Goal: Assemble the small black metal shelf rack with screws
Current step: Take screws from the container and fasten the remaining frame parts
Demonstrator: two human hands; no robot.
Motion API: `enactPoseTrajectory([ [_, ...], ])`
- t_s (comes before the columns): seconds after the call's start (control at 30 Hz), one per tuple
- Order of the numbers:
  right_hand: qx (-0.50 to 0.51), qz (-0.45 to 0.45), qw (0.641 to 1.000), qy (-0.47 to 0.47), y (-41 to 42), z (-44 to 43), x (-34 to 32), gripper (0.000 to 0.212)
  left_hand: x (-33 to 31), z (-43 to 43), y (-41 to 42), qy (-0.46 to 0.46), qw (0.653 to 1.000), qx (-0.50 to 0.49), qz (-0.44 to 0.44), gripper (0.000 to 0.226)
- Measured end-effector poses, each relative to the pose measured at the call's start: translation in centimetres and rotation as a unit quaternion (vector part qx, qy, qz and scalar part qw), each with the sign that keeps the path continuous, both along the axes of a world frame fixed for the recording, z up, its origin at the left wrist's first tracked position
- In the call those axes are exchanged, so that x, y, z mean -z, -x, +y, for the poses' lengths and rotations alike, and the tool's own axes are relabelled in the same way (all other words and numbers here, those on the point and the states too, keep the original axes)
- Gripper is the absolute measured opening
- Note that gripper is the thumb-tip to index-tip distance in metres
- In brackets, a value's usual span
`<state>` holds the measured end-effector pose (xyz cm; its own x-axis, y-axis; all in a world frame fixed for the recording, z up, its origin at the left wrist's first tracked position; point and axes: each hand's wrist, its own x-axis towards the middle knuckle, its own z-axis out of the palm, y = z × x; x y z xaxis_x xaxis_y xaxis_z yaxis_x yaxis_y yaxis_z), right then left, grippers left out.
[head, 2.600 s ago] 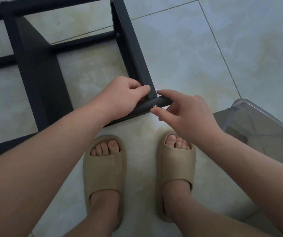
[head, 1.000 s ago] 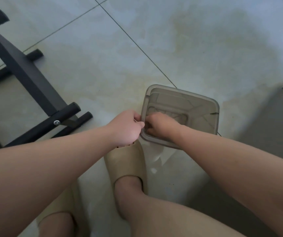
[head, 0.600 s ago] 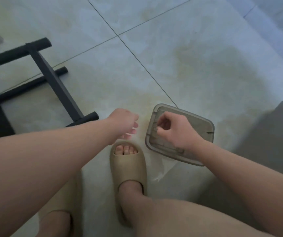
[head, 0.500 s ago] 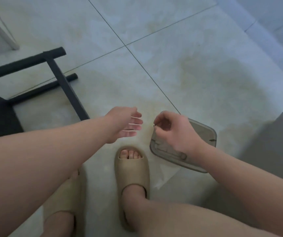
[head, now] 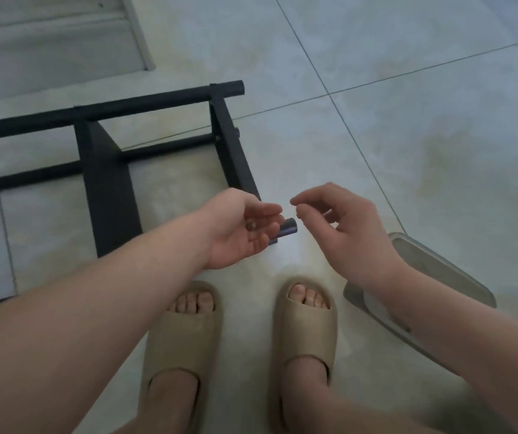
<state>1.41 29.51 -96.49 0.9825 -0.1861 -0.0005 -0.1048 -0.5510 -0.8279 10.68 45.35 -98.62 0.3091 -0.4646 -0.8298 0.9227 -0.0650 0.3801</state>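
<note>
Cradling a small screw [head: 250, 226] in my upturned, loosely cupped left hand [head: 239, 233] so it can't roll off, above the rack [head: 107, 183] lying on the floor, I hold my right hand [head: 339, 223] close, thumb and forefinger nearly meeting, whether round anything I cannot tell.

No writing, label, brand, number or sign can be read on the rack [head: 107, 189] or on anything else in view.
</note>
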Motion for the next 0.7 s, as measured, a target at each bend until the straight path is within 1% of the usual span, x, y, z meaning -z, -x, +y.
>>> enactPoseTrajectory([
  [0.03,-0.003,0.019,1.0,0.007,-0.6,0.1,0.5,0.014,0.4,0.7,-0.3,-0.004,1.0,-0.017,-0.007,0.029],
  [0.07,-0.017,0.04,0.999,0.021,-1.2,0.1,1.1,0.014,0.9,1.3,-0.6,-0.007,0.999,-0.032,-0.018,0.034],
  [0.13,-0.075,0.081,0.99,0.084,-2.4,-0.4,2.3,0.023,2.1,2.5,-1.6,-0.01,0.997,-0.056,-0.049,0.044],
  [0.2,-0.156,0.109,0.969,0.157,-3.5,-1.1,3.1,0.046,3.1,3.4,-2.6,-0.017,0.994,-0.063,-0.083,0.047],
  [0.27,-0.235,0.123,0.941,0.21,-4.5,-1.6,3.7,0.075,4.1,3.9,-3.4,-0.041,0.991,-0.043,-0.122,0.045],
  [0.33,-0.3,0.131,0.906,0.267,-5.4,-1.9,4.3,0.1,5.1,3.9,-3.6,-0.065,0.985,0.003,-0.157,0.042],
  [0.4,-0.345,0.135,0.876,0.308,-6.4,-2.0,4.9,0.116,5.9,3.6,-3.4,-0.087,0.975,0.073,-0.193,0.038],
  [0.5,-0.375,0.127,0.856,0.333,-7.9,-1.9,5.6,0.122,6.4,3.0,-3.1,-0.077,0.959,0.156,-0.223,0.032],
  [0.6,-0.394,0.123,0.841,0.351,-8.9,-1.5,5.9,0.124,6.5,2.6,-3.2,-0.097,0.915,0.26,-0.292,0.026],
  [0.63,-0.397,0.122,0.838,0.354,-9.1,-1.5,5.9,0.125,6.5,2.5,-3.2,-0.107,0.906,0.276,-0.304,0.024],
  [0.7,-0.402,0.121,0.832,0.362,-9.2,-1.5,5.9,0.126,6.5,2.6,-3.2,-0.108,0.903,0.281,-0.307,0.023],
])
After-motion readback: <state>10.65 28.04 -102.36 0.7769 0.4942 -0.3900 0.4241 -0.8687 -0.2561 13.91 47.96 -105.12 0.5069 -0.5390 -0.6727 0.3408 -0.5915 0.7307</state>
